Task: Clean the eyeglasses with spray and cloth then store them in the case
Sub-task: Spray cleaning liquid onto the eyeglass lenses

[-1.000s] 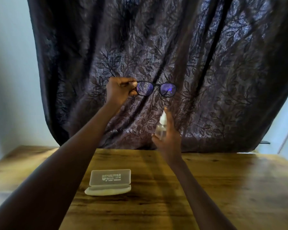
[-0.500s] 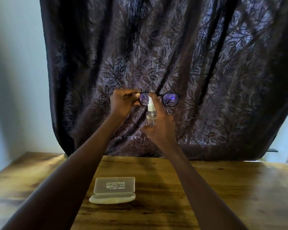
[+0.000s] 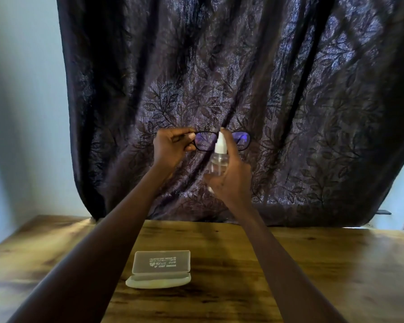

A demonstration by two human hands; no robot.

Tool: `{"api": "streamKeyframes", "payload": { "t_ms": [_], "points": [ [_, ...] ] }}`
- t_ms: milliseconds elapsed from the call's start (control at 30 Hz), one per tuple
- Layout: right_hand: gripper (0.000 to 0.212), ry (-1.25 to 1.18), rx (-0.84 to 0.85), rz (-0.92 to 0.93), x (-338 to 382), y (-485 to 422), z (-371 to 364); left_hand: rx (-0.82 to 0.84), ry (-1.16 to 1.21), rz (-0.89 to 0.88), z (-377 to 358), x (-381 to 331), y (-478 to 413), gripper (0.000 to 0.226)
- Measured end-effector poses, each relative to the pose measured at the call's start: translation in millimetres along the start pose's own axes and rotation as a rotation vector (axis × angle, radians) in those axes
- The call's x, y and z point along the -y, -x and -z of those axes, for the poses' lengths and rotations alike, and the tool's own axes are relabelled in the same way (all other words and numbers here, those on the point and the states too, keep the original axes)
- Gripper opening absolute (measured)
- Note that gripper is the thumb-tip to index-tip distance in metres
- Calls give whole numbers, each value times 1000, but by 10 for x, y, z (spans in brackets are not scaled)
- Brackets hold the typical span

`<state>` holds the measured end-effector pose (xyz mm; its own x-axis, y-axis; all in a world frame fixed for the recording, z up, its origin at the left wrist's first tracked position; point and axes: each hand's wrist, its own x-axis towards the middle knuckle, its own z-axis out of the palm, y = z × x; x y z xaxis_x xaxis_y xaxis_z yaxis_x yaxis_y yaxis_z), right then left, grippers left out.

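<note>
Bottle (image 3: 218, 162) nearer eyeglasses (image 3: 204, 144), both in hands (image 3: 170, 148) (image 3: 231, 177)

Open case (image 3: 161, 268) mid-table, wide tabletop (image 3: 324, 264) free to its right, curtain (image 3: 219, 78) hanging close behind

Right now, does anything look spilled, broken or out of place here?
Nothing stands out. The left hand holds the glasses level by one end, the right hand holds the spray bottle upright in front of the lenses, and the case sits open on the table with no spill around it.
</note>
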<state>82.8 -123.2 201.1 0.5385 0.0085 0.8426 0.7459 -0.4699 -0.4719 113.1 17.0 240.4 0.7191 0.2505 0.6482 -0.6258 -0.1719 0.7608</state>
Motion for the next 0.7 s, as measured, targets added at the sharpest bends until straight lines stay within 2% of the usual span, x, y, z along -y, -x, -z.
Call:
{"api": "streamKeyframes", "payload": {
  "t_ms": [133,467,700],
  "points": [
    [91,-7,-63,-10,-167,-5,185,9,-2,-8,49,30,-20,23],
    [90,95,-28,-40,-409,25,291,18,-10,0,9,60,0,24],
    [92,64,-29,-47,-474,6,280,22,21,29,15,31,8,25]
  ]
}}
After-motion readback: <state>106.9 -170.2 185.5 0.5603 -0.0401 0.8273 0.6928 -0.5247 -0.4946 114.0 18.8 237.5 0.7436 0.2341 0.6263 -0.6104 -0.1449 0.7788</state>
